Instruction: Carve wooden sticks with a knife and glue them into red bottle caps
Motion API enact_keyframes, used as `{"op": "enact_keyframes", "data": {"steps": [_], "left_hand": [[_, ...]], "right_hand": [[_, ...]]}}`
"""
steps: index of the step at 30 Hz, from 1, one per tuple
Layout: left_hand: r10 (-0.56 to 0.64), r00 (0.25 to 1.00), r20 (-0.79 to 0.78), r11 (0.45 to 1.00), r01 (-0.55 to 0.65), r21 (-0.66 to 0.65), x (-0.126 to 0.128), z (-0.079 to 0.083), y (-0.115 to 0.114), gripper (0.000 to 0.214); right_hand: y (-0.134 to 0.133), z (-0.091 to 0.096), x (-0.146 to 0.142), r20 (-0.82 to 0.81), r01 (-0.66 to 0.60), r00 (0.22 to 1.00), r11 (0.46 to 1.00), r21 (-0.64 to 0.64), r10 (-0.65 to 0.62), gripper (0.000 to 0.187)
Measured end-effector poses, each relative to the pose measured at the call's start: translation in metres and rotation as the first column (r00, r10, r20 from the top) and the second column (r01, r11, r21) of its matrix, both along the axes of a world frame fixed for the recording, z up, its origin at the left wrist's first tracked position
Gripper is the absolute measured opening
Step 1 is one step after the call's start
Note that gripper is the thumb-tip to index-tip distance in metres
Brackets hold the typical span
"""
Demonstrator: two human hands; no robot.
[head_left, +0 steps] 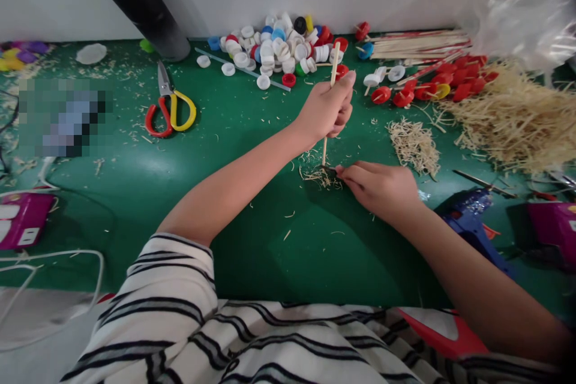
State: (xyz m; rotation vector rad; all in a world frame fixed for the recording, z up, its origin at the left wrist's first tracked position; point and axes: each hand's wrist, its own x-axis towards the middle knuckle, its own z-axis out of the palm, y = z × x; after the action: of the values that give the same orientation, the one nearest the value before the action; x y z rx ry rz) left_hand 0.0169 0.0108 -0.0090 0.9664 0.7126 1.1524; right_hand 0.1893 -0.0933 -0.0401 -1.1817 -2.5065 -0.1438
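Note:
My left hand is closed around a thin wooden stick, which stands nearly upright with its lower end down at the green table. My right hand pinches a small dark blade-like piece, and its tip meets the stick near the bottom. Most of that piece is hidden by my fingers. Curled wood shavings lie around the foot of the stick. To the right of my hands is a larger heap of pale shavings.
Scissors with red and yellow handles lie left, near a black bottle. Behind my hands are piled bottle caps. On the right are red caps on sticks, wood fibre and a blue glue gun.

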Motion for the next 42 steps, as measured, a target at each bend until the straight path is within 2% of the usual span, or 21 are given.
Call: {"op": "enact_keyframes", "data": {"steps": [4, 9, 13, 18, 25, 30, 36, 38, 42], "left_hand": [[-0.033, 0.999, 0.028, 0.998, 0.034, -0.046, -0.001, 0.001, 0.001, 0.073], [-0.027, 0.999, 0.024, 0.99, 0.03, -0.137, -0.001, 0.008, -0.003, 0.067], [0.046, 0.994, -0.101, 0.984, -0.063, -0.167, 0.001, 0.023, -0.01, 0.064], [0.085, 0.975, -0.207, 0.977, -0.122, -0.174, 0.001, 0.036, -0.016, 0.061], [0.098, 0.974, -0.202, 0.967, -0.141, -0.212, -0.003, 0.031, -0.013, 0.061], [0.062, 0.989, -0.134, 0.971, -0.091, -0.22, -0.005, 0.03, -0.012, 0.061], [0.055, 0.998, 0.028, 0.95, -0.043, -0.309, -0.007, 0.026, -0.009, 0.06], [0.053, 0.999, 0.008, 0.954, -0.048, -0.295, -0.007, 0.026, -0.009, 0.061], [0.025, 0.99, -0.138, 0.969, -0.058, -0.24, -0.009, 0.03, -0.01, 0.06]], "right_hand": [[-0.003, -0.004, 0.001, 0.051, -0.006, 0.999, 1.0, -0.009, 0.006, 0.038], [0.004, 0.002, -0.005, -0.03, 0.041, 0.999, 0.999, 0.034, -0.04, 0.036], [0.011, 0.008, -0.012, -0.049, 0.119, 0.992, 0.989, 0.09, -0.115, 0.04], [0.011, 0.006, -0.012, -0.049, 0.122, 0.992, 0.989, 0.08, -0.118, 0.043], [0.004, -0.002, -0.006, -0.031, 0.047, 0.998, 0.998, 0.047, -0.045, 0.036], [0.003, -0.003, -0.004, -0.04, 0.037, 0.999, 0.998, 0.045, -0.035, 0.035], [-0.004, -0.005, -0.001, 0.034, -0.024, 0.999, 0.998, 0.049, 0.023, 0.034], [-0.004, -0.006, 0.0, 0.036, -0.02, 0.999, 0.998, 0.057, 0.018, 0.033], [0.002, -0.004, -0.001, -0.038, 0.021, 0.999, 0.994, 0.107, -0.017, 0.035]]}}
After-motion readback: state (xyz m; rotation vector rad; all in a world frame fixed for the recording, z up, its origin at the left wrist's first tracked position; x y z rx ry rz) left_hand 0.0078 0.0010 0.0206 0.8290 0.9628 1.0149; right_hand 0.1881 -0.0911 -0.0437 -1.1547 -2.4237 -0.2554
